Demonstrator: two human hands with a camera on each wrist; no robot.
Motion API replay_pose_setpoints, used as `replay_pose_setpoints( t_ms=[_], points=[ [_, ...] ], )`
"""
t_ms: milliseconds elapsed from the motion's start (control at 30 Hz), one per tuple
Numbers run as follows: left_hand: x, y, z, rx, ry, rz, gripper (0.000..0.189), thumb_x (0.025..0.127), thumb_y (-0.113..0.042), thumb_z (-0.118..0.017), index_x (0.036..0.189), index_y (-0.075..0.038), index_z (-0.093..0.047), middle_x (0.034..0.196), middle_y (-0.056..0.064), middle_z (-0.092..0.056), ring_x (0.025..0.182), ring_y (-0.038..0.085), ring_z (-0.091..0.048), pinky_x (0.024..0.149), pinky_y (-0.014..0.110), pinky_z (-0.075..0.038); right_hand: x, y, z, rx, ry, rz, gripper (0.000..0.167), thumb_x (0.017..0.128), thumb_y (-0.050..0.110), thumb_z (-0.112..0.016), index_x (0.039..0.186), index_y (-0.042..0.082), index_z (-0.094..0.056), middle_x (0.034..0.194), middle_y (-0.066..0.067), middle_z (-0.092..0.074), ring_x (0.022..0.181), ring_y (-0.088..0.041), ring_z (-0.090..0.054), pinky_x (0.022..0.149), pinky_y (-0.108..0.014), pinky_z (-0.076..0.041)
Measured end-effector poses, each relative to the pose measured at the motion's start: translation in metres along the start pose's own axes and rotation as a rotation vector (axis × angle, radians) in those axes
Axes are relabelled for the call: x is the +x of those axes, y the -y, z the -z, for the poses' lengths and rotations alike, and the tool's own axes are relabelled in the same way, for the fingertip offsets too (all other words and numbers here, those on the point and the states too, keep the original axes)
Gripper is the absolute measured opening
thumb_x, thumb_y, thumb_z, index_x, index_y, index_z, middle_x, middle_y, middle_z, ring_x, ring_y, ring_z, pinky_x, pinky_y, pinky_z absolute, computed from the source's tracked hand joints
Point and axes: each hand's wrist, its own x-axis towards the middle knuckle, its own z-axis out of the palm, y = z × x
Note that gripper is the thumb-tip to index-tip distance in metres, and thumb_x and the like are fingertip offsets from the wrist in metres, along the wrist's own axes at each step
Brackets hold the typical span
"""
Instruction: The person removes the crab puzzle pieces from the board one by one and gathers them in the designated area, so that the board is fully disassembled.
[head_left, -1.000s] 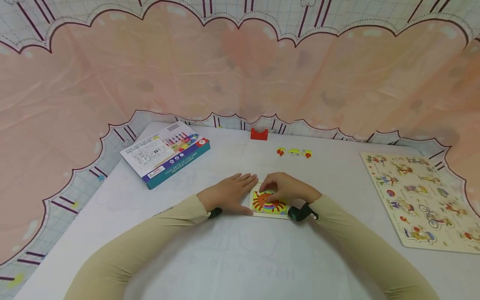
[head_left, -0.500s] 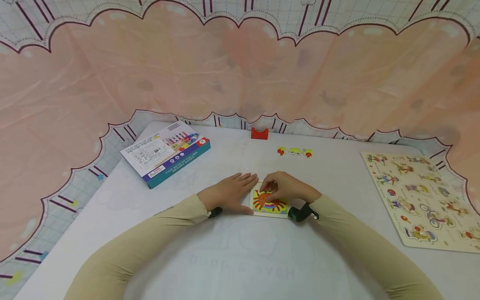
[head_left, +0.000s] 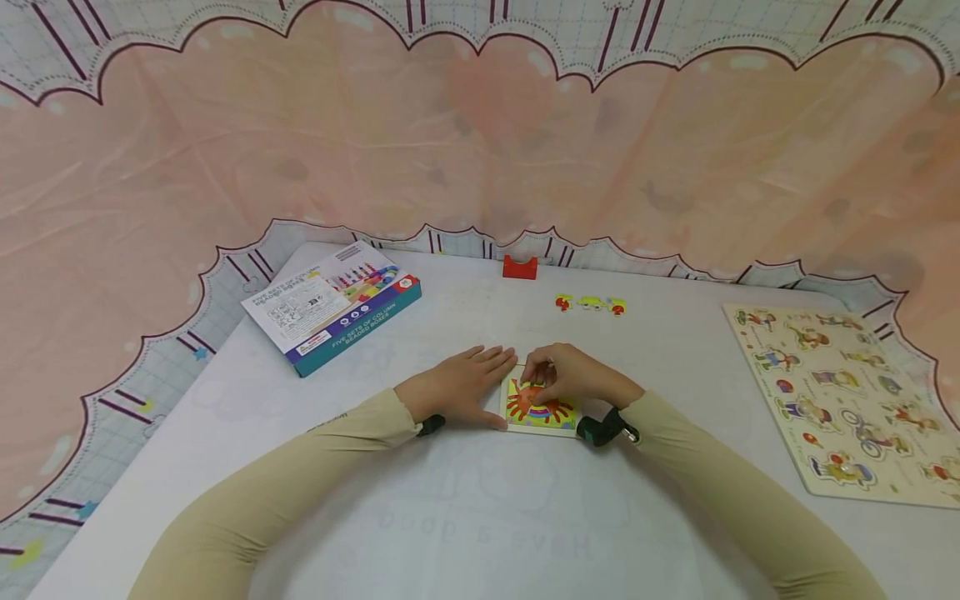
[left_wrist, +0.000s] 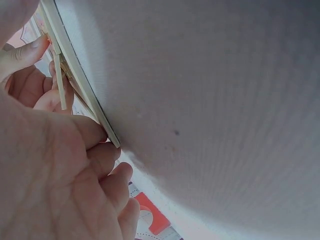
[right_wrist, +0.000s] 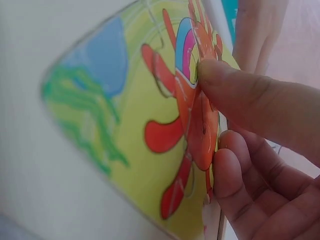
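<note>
A small square puzzle board [head_left: 542, 432] lies at the table's middle, printed with an orange, crab-like creature with red limbs. My left hand [head_left: 457, 387] rests flat at its left side, thumb at the near corner and fingertips by the far one. My right hand [head_left: 567, 372] reaches over from the other side. Between thumb and fingers it pinches an orange puzzle piece [right_wrist: 202, 135], the creature's body. The left wrist view shows a thin piece [left_wrist: 61, 87] tilted up from the board, by the right hand's fingers.
Several small red and yellow-green puzzle pieces [head_left: 590, 303] lie in a row beyond the hands, near a red notched block [head_left: 520, 267]. A bead-set box [head_left: 333, 307] stands at back left. A large picture puzzle board [head_left: 843, 400] lies at right. A patterned curtain [head_left: 480, 150] borders the table.
</note>
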Motion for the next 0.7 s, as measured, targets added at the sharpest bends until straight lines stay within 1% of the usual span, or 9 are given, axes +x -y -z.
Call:
replay_pose_setpoints(
  t_ms=[533,700],
  points=[
    [0.0006,0.0005,-0.0013,0.014,-0.003,-0.005,0.101,0.079,-0.070,-0.053,0.152,-0.014,-0.012,0.160,0.002,-0.012,0.148,0.020,-0.011,0.121,0.039,-0.011,0.0013,0.0004,-0.0003,0.013,-0.001,0.013,0.021,0.075,0.009,-0.078,0.087,0.009,-0.061,0.081,-0.001,-0.060,0.073,-0.013,-0.051,0.065,-0.019,-0.048],
    [0.0002,0.0000,-0.0009,0.012,-0.004,-0.007,0.100,0.079,-0.069,-0.053,0.152,-0.013,-0.013,0.160,0.002,-0.013,0.148,0.020,-0.011,0.121,0.039,-0.011,0.0005,0.0020,-0.0007,0.005,-0.008,0.021,0.019,0.077,0.012,-0.077,0.087,0.009,-0.062,0.080,-0.001,-0.060,0.072,-0.012,-0.051,0.064,-0.018,-0.047]
  ],
)
